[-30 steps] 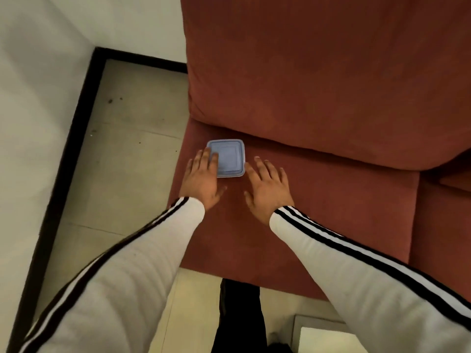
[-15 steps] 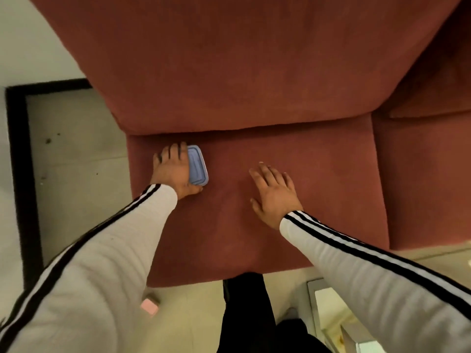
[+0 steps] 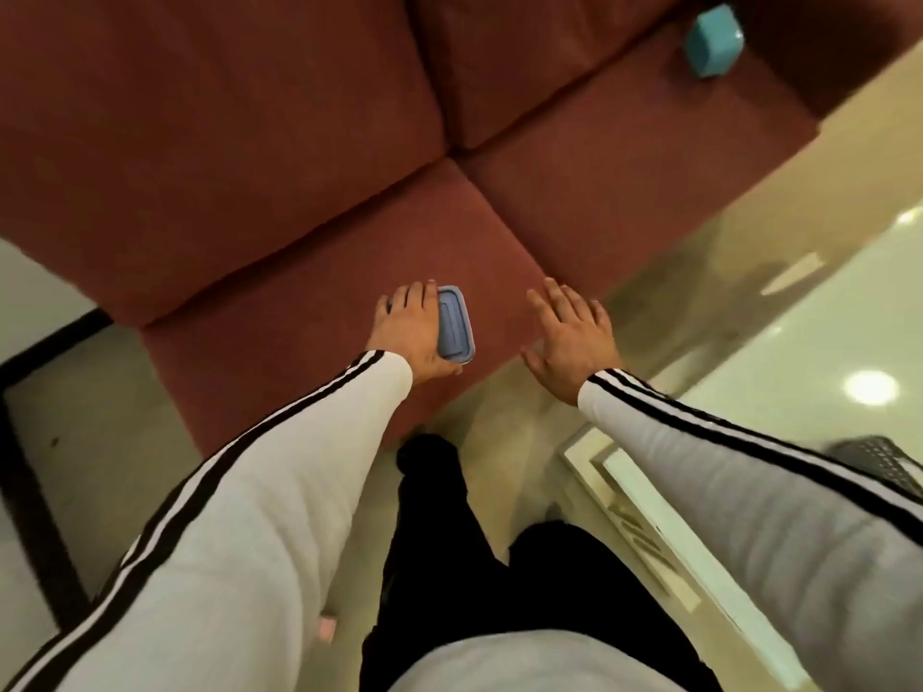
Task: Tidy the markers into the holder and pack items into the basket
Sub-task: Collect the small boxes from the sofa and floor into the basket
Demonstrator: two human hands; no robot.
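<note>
Two red sofa cushions [image 3: 349,232] above glossy tiled floor [image 3: 799,342]; left hand [image 3: 407,329] grips container [image 3: 453,324].

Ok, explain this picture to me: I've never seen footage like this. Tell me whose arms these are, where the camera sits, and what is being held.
There is no machine here: a person wears a camera on the head, looking down at their own arms in white striped sleeves. The left hand grips a flat blue lidded container, held on edge above the red sofa. The right hand is open and empty. A teal object rests on the far sofa seat. At the right edge, a dark mesh thing, perhaps the basket, peeks out behind the right sleeve.
</note>
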